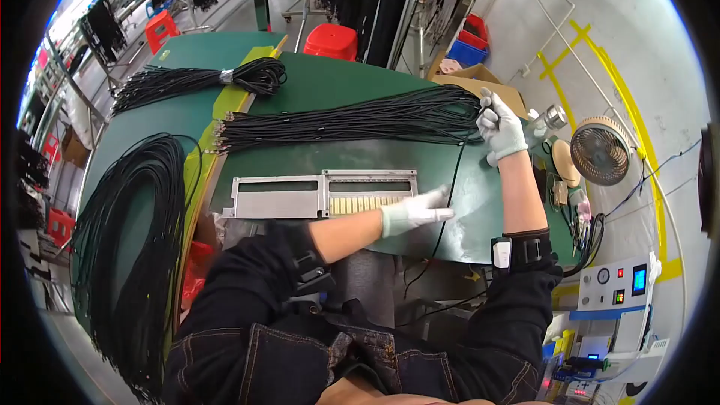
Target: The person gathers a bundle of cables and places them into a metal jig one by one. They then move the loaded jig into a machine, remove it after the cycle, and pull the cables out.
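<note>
One left hand (pixel 420 211) extends sideways, grip apart; right hand (pixel 502 129), curled, seems clamped on cables (pixel 367 118).

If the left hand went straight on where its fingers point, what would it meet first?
For the left hand, probably the single black cable crossing at its fingertips; depth and contact are unclear.

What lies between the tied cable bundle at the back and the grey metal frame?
In the head view, a long black cable bundle, with green tabletop showing on either side.
</note>
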Demonstrator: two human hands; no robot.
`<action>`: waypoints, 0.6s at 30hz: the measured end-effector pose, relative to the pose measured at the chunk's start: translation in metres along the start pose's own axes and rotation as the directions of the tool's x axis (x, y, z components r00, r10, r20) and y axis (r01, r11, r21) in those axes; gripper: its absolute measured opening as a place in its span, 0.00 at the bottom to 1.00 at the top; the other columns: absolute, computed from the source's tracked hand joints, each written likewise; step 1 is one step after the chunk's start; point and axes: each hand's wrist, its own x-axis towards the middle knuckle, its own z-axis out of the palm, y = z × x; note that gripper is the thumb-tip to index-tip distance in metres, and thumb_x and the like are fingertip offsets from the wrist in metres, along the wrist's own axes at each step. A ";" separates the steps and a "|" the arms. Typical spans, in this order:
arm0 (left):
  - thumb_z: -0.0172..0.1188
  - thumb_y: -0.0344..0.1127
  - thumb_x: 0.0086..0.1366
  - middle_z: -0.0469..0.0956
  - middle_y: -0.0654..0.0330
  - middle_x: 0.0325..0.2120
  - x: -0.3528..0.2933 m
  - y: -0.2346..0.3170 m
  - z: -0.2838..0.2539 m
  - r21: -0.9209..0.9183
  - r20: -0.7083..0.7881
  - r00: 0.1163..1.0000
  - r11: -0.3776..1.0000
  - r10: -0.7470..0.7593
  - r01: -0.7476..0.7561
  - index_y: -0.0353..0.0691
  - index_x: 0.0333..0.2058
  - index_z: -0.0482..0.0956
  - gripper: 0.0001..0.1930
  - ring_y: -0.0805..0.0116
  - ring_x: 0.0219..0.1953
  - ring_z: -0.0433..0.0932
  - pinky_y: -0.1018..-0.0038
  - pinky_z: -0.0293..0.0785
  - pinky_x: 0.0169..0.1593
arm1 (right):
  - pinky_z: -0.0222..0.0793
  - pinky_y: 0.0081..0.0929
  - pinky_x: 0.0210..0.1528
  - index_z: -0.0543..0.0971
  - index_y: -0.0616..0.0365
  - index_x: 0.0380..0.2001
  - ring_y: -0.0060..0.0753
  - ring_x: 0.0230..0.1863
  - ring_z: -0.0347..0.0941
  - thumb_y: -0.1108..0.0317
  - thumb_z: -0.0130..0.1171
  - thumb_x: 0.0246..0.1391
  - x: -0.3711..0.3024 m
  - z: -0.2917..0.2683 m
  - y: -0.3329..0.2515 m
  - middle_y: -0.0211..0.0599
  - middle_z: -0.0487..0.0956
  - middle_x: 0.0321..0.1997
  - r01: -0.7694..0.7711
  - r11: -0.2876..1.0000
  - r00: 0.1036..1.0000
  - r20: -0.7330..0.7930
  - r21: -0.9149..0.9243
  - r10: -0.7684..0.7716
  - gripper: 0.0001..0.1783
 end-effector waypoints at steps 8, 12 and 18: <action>0.54 0.43 0.71 0.80 0.56 0.39 -0.103 0.036 -0.024 -0.295 0.171 0.959 0.917 -0.225 0.267 0.31 0.63 0.63 0.28 0.70 0.42 0.78 0.70 0.72 0.53 | 0.50 0.18 0.14 0.77 0.54 0.49 0.15 0.13 0.57 0.64 0.56 0.61 0.060 -0.072 0.015 0.25 0.73 0.23 0.054 0.821 0.928 -0.275 -0.568 -0.251 0.14; 0.54 0.39 0.70 0.80 0.58 0.34 -0.170 0.085 -0.058 -0.244 0.031 0.950 0.919 -0.311 0.309 0.32 0.60 0.67 0.25 0.71 0.36 0.78 0.71 0.76 0.46 | 0.61 0.20 0.23 0.79 0.59 0.47 0.20 0.21 0.67 0.67 0.57 0.60 0.107 -0.192 -0.011 0.28 0.76 0.24 0.185 0.505 0.824 -0.148 -0.843 -0.547 0.14; 0.58 0.40 0.64 0.79 0.56 0.30 -0.248 0.179 -0.115 0.577 -0.542 0.812 0.606 -0.217 0.548 0.46 0.49 0.81 0.15 0.68 0.32 0.79 0.70 0.77 0.40 | 0.67 0.21 0.33 0.77 0.64 0.51 0.23 0.28 0.72 0.72 0.56 0.59 0.133 -0.178 0.047 0.31 0.80 0.32 0.013 0.468 0.836 -0.247 -0.883 -0.490 0.17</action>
